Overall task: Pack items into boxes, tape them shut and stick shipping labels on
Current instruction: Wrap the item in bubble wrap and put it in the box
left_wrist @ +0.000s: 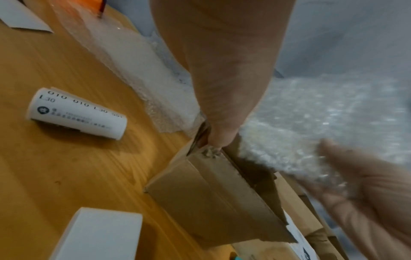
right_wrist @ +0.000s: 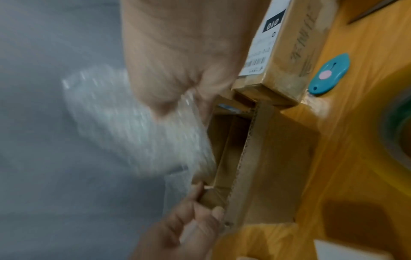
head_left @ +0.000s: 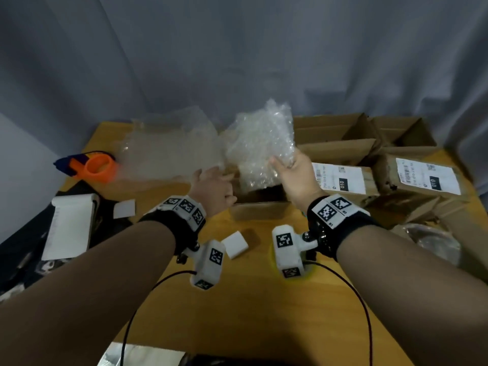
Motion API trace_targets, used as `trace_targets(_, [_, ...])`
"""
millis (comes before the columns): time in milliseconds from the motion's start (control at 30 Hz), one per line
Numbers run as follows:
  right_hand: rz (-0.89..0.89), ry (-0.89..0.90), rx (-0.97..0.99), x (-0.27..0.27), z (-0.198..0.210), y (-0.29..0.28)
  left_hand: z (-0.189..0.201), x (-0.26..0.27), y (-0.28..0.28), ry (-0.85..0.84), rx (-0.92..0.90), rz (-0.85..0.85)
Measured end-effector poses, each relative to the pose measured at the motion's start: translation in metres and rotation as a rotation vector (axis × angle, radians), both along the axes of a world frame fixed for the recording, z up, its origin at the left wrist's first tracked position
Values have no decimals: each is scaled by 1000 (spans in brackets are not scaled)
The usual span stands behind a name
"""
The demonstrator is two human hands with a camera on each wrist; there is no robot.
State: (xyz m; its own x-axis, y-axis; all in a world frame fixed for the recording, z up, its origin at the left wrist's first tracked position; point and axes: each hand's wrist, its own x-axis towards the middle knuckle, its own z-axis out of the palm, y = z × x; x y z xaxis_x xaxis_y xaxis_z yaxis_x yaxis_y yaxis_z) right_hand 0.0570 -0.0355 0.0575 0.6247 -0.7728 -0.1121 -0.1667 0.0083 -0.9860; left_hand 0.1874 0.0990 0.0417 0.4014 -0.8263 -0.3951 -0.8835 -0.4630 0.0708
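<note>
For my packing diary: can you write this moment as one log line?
right hand: holds bubble wrap bundle above open box | left hand: grips box edge | stage: packing, untaped

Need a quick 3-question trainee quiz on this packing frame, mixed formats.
1. True or false: the right hand holds bubble wrap above the open box.
2. What does the left hand grip? A) tape dispenser B) the box's edge C) label roll
3. Fill in: the two labelled boxes lie to the ___ of the open box.

Key: 1 true; 2 B; 3 right
</note>
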Motion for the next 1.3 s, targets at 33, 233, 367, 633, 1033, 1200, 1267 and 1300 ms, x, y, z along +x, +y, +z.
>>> trace_targets(33, [-80,-26,-65,1,1,0,-4,2,0,41,-7,21])
trace_targets(233, [634,447,-851,-1,1,9,-17,7,8,127,-9,111])
trace_targets(367, [887,761,-939,-20,-11,-1,-14,15,9,66,102,81])
trace_targets(633, [731,1017,-1004,-12,-32,4,-19,19,8,121,-114,-21])
trace_targets(1033, [635,713,-804,-16,-34,-1,-47,-24,29,66,116,-328])
trace_targets(1200, [601,623,-834,-19,-36,5,-77,-44,14,112,262,-145])
trace_targets(1267, [569,582,-857,-20,-37,8,-83,-49,12,100,259,-125])
trace_targets(1300, [546,558,-861,-20,-37,10,-85,-50,12,96,257,-115])
